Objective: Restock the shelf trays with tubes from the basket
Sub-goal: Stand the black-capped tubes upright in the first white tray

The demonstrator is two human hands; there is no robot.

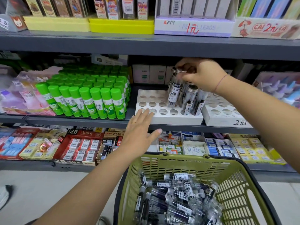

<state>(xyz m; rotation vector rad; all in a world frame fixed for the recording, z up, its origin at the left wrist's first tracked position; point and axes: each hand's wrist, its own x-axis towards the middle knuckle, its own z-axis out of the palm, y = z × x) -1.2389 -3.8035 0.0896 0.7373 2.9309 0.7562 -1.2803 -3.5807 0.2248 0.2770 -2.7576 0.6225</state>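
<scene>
Pinching the metal cap of a clear tube [174, 92], the right hand [200, 75] has its fingers and thumb curled round the top end, just under the grey shelf board [146, 44]. The tube hangs tilted from that grip, its lower end down among the round holes of the white tray [168, 118]; I cannot tell whether it already sits in a hole. A second cap shows right against the held one, and it is unclear whether the fingers take that one too.

Straight below the grip, a few standing tubes [192, 101] fill holes at the tray's right end, while the holes further left of the grip are bare. Down and to the left of the grip, the left hand [139, 130] lies flat and holds nothing: its fingers are straight and its fingertips rest on the tray's front left corner.

Below and to the right of the grip a second tray [225, 120] stands just beside the first. Past the white tray, to the left of the grip, green glue sticks [90, 101] stand packed in rows.

Well below the grip, nearest the camera, is the green basket [178, 161], with a heap of loose tubes [178, 197] lying in it
</scene>
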